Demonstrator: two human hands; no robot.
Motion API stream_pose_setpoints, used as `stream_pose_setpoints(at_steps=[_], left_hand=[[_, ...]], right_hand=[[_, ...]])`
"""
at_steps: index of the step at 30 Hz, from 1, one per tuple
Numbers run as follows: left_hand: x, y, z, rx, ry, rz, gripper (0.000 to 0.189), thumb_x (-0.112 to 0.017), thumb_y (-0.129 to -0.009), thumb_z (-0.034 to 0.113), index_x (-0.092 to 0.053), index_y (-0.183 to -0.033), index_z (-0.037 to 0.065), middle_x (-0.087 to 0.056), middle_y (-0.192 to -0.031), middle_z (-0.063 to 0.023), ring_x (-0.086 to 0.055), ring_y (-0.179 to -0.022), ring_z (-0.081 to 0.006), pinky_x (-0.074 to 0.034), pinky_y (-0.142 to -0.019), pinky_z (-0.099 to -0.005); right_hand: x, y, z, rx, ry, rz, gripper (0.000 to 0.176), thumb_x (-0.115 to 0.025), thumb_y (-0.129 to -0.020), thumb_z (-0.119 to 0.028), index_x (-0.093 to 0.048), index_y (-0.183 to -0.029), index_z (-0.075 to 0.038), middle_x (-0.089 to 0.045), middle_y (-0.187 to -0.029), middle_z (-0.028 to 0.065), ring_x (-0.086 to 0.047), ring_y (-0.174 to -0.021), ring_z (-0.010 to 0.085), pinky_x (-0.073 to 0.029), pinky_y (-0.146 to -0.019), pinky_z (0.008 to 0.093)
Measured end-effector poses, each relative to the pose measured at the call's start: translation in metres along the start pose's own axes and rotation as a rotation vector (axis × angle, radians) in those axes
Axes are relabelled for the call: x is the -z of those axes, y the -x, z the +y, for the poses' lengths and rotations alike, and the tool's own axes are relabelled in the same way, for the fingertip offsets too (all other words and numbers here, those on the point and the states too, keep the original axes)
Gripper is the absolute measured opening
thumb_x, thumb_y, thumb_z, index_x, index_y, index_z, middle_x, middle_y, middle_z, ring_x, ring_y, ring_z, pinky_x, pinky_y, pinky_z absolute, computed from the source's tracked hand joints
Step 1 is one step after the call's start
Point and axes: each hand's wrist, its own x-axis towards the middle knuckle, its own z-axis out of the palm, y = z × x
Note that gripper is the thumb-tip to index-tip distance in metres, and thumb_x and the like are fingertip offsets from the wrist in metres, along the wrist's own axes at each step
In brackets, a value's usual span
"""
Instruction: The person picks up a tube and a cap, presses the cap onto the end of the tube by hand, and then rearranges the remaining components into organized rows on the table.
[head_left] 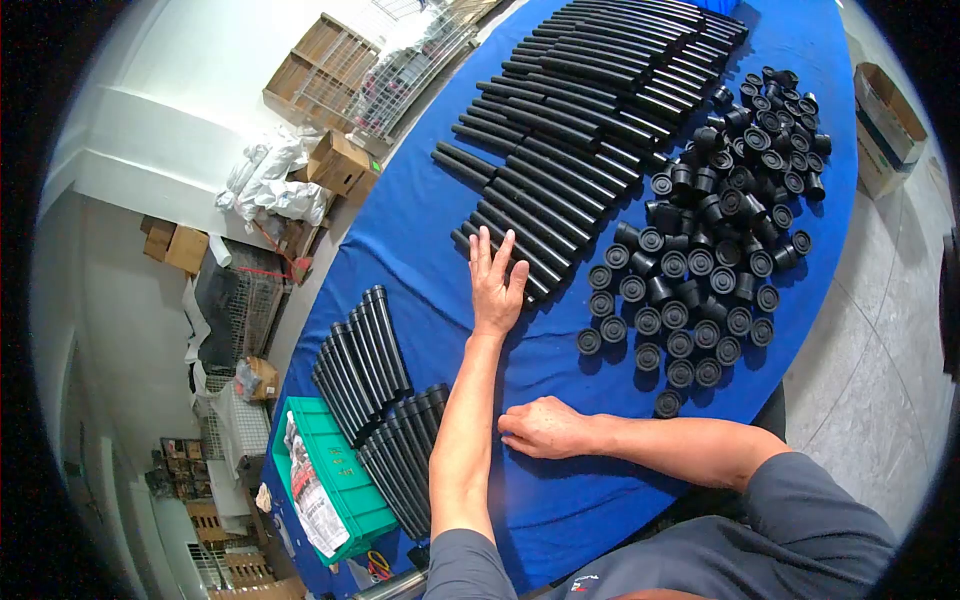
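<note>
My left hand reaches forward over the blue cloth, its fingers spread and lying on the near end of a long row of black tubes. Closer to my body, my right hand rests on the cloth with its fingers curled in; anything inside them is hidden. To the right of the tubes lies a wide spread of short black round caps, some upright and others on their sides. Left of my left forearm, more black tubes with wider ends lie side by side in two groups.
A green plastic bin with printed paper on it stands at the table's left edge. The blue cloth has wrinkles near my hands. An open cardboard box sits beyond the right edge. Wire cages and cartons line the wall at left.
</note>
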Motion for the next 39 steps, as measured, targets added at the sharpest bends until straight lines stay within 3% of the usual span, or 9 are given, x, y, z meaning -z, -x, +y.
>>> stream_pose_setpoints(at_steps=[4, 8, 15, 19, 20, 24, 28, 32, 39], left_hand=[[0.002, 0.0, -0.001, 0.016, -0.035, -0.091, 0.051, -0.055, -0.103, 0.051, -0.067, -0.135, 0.014, -0.042, -0.158, -0.0216, -0.03, -0.151, -0.0403, -0.025, -0.123, -0.048], [0.01, 0.007, -0.003, 0.037, -0.001, -0.01, 0.051, -0.057, -0.102, 0.052, -0.07, -0.128, 0.011, -0.046, -0.155, -0.0223, -0.032, -0.15, -0.0416, -0.026, -0.122, -0.0483], [0.015, 0.002, -0.007, 0.079, 0.015, 0.035, 0.054, -0.061, -0.1, 0.049, -0.064, -0.137, 0.011, -0.044, -0.155, -0.0258, -0.031, -0.149, -0.0447, -0.028, -0.121, -0.0498], [0.011, 0.005, -0.02, 0.09, -0.031, -0.055, 0.051, -0.062, -0.099, 0.051, -0.065, -0.138, 0.018, -0.043, -0.157, -0.0223, -0.029, -0.151, -0.0431, -0.022, -0.12, -0.0599], [0.011, 0.006, -0.021, 0.117, -0.059, -0.058, 0.054, -0.063, -0.097, 0.053, -0.063, -0.141, 0.022, -0.041, -0.159, -0.0204, -0.026, -0.153, -0.0423, -0.018, -0.118, -0.068], [0.018, -0.011, 0.006, 0.032, -0.116, -0.136, 0.059, -0.061, -0.097, 0.055, -0.058, -0.146, 0.023, -0.031, -0.165, -0.017, -0.018, -0.156, -0.0406, -0.012, -0.119, -0.0687], [0.009, -0.021, 0.007, -0.069, -0.274, -0.243, 0.059, -0.06, -0.096, 0.059, -0.06, -0.144, 0.024, -0.033, -0.165, -0.0173, -0.019, -0.155, -0.041, -0.013, -0.12, -0.0668], [0.004, -0.025, 0.0, -0.005, -0.079, -0.102, 0.065, -0.056, -0.096, 0.064, -0.057, -0.146, 0.022, -0.034, -0.164, -0.0178, -0.02, -0.155, -0.0418, -0.014, -0.12, -0.0667], [0.001, -0.035, 0.016, -0.103, -0.29, -0.298, 0.066, -0.055, -0.096, 0.064, -0.052, -0.151, 0.027, -0.029, -0.166, -0.0162, -0.018, -0.155, -0.0413, -0.013, -0.121, -0.0665]], right_hand=[[0.0, 0.001, 0.001, 0.009, -0.012, 0.006, 0.021, -0.063, -0.092, -0.02, -0.06, -0.089, 0.0, -0.067, -0.085, 0.0208, -0.068, -0.078, 0.0436, -0.055, -0.069, 0.0562], [-0.003, 0.0, 0.003, 0.002, -0.001, 0.003, 0.02, -0.063, -0.092, -0.02, -0.059, -0.089, 0.0, -0.067, -0.085, 0.0208, -0.068, -0.077, 0.0434, -0.055, -0.068, 0.0558], [-0.003, 0.001, 0.002, 0.023, -0.011, 0.033, 0.02, -0.063, -0.092, -0.02, -0.06, -0.089, -0.001, -0.067, -0.083, 0.0207, -0.068, -0.076, 0.0431, -0.055, -0.067, 0.0548], [-0.003, 0.001, 0.002, 0.022, -0.009, 0.042, 0.02, -0.063, -0.092, -0.02, -0.06, -0.088, -0.001, -0.067, -0.083, 0.0206, -0.068, -0.076, 0.043, -0.055, -0.068, 0.0546], [-0.004, 0.001, 0.002, 0.02, -0.01, 0.045, 0.02, -0.063, -0.092, -0.02, -0.06, -0.088, -0.001, -0.067, -0.083, 0.0205, -0.068, -0.076, 0.043, -0.055, -0.068, 0.0545], [-0.003, 0.001, 0.003, 0.009, -0.008, 0.031, 0.021, -0.063, -0.092, -0.021, -0.06, -0.088, -0.001, -0.067, -0.084, 0.0209, -0.068, -0.077, 0.0433, -0.055, -0.068, 0.0549], [-0.001, 0.0, 0.0, 0.0, -0.015, 0.021, 0.021, -0.063, -0.092, -0.021, -0.06, -0.088, 0.0, -0.067, -0.085, 0.0214, -0.068, -0.077, 0.0437, -0.055, -0.069, 0.0554], [-0.001, 0.0, 0.001, -0.016, -0.002, 0.0, 0.021, -0.063, -0.092, -0.021, -0.061, -0.087, 0.0, -0.068, -0.085, 0.0215, -0.068, -0.078, 0.0439, -0.055, -0.069, 0.0555], [0.002, 0.0, -0.001, -0.008, -0.022, 0.015, 0.021, -0.062, -0.092, -0.021, -0.061, -0.088, 0.0, -0.067, -0.084, 0.0222, -0.068, -0.078, 0.0439, -0.055, -0.069, 0.0555]])
